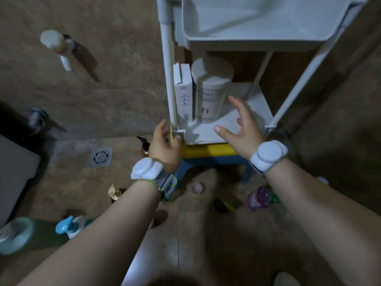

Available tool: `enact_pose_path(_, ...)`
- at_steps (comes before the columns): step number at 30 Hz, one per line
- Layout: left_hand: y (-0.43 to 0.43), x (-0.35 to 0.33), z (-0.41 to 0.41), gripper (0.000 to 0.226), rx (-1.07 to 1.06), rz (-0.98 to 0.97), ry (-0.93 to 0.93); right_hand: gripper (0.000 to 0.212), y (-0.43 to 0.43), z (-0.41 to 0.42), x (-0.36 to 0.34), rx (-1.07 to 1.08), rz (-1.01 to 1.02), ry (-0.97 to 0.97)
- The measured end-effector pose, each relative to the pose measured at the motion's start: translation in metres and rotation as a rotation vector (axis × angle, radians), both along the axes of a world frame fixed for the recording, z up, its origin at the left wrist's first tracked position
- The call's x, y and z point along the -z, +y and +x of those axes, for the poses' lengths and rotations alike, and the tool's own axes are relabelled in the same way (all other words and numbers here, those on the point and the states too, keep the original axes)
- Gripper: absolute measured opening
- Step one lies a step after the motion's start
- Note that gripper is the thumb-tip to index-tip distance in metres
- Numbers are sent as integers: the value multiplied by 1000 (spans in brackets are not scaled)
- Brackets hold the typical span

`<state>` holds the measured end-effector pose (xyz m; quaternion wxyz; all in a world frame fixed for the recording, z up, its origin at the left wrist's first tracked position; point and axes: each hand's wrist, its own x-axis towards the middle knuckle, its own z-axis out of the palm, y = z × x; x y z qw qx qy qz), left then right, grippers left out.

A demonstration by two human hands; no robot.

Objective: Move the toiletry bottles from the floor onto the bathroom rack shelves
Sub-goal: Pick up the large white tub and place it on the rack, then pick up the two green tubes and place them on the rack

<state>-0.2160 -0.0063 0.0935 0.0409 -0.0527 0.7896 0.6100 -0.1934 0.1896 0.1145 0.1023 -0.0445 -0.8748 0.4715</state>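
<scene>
Your right hand [243, 131] is spread and empty; your left hand's [165, 147] grip on the white rack post [169, 79] is unclear. Bare white shelf [201, 135] lies right of the tall cylindrical bottle [212, 89].

Lettering on the white bottle [212, 89] and box [183, 89] is blurred, unreadable.

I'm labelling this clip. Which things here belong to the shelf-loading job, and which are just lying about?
Job: rack, white bottle, amber bottle, blue-pump bottle, purple bottle, teal bottle, right hand.
Lying about: drain, stool, wall tap.
</scene>
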Motion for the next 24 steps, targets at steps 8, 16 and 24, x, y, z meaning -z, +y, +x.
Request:
enact_pose_path(8,-2,54,95,42,50,-81,-52,60,17,114,59,-129,143,-246)
enact_pose_path(16,-11,132,133,52,142,-285,-363,69,17,143,161,-131,309,-706)
enact_pose_path(24,22,171,130,53,245,-321,-395,65,15,133,214,-110,300,-827)
